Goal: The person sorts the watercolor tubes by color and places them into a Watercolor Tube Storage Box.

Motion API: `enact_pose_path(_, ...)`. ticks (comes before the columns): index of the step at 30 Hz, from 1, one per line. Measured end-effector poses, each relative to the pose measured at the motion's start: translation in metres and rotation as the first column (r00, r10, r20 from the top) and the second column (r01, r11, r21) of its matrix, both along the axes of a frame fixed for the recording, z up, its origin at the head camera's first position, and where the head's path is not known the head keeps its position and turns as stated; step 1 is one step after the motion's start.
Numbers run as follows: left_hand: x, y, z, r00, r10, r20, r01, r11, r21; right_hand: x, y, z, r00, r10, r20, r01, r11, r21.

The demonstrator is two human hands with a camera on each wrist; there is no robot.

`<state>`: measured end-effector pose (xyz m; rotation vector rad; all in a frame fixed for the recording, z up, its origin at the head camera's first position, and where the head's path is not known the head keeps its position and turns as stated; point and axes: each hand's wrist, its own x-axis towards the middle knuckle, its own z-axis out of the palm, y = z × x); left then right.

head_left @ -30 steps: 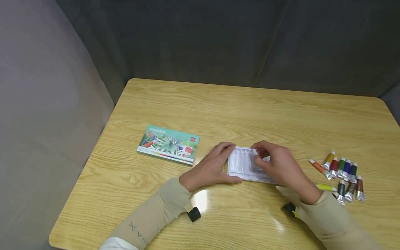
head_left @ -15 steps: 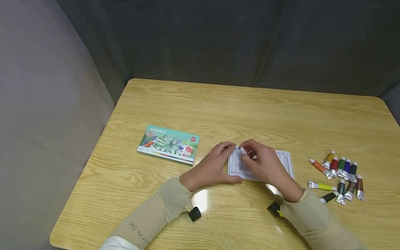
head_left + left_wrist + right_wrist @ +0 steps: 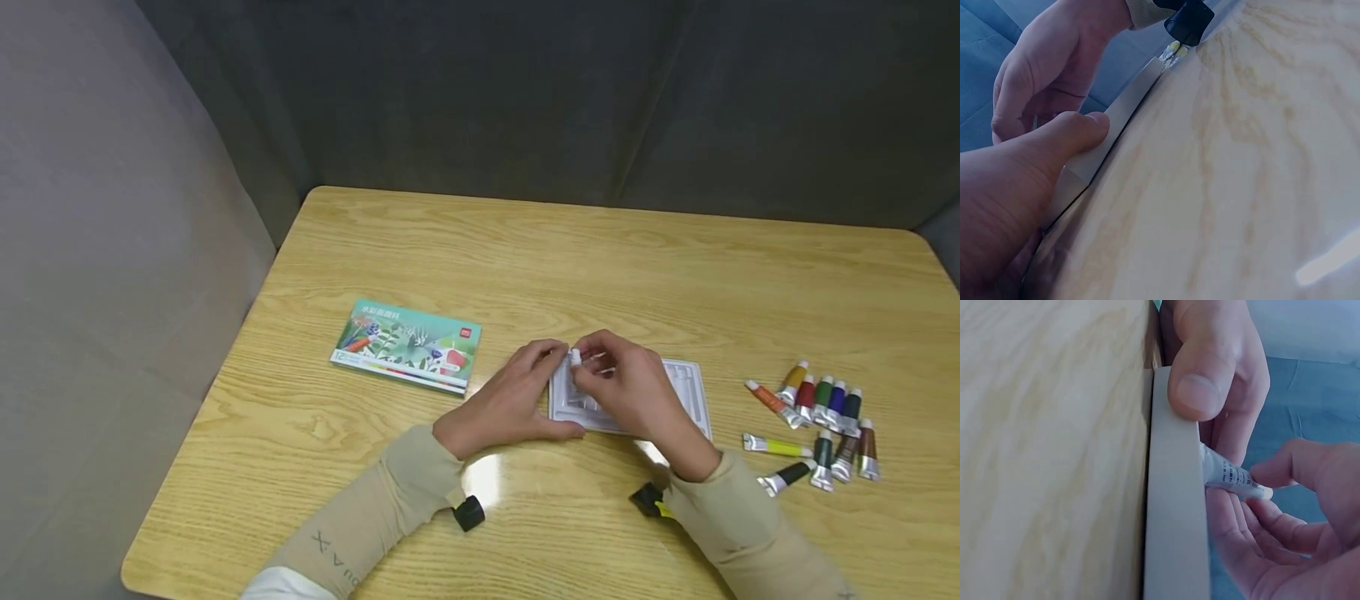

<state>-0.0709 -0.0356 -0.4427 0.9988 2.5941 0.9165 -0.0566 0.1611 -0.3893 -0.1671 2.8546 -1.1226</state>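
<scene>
White plastic tray with moulded slots (image 3: 686, 385) lies flat on the wood-grain table (image 3: 525, 275), in front of the person. Left hand (image 3: 516, 398) grips its left end, thumb against the near side wall, fingers at the far edge. Right hand (image 3: 628, 385) pinches a small white paint tube with a white cap (image 3: 1230, 475) between thumb and fingertips near the cap. Tube is over the tray's left part, tilted, cap end raised, tail end hidden behind the near wall; cannot tell whether it touches the slot floor. Right of the tray, well apart from the left hand: 11 coloured paint tubes with white caps (image 3: 823, 396), loosely clustered, a lime-yellow 1 (image 3: 780, 447) nearest the tray. Left of both hands: flat teal cardboard box with printed flowers (image 3: 405, 347).
</scene>
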Motion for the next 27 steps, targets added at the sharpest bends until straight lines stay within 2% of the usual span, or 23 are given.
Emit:
enact_pose_path(9,0.000,0.001,0.001,1.000,0.006,-0.012,-0.006,1.000,-0.011,-0.003,-0.001,-0.007,0.994,-0.002,0.111,0.015,0.993,-0.119)
enact_pose_path(13,-0.001,0.001,0.001,1.000,0.011,-0.016,-0.011,1.000,-0.010,-0.004,-0.003,-0.010,0.988,0.011,0.154,0.010,0.991,-0.132)
enact_pose_path(20,-0.001,0.002,0.001,1.000,0.013,-0.022,-0.013,1.000,-0.002,-0.006,-0.003,-0.013,0.990,-0.007,0.144,0.017,0.998,-0.068)
enact_pose_path(27,-0.001,0.002,-0.002,1.000,0.013,-0.013,-0.013,1.000,0.010,-0.008,-0.002,-0.015,0.990,-0.015,0.139,0.026,0.997,-0.074)
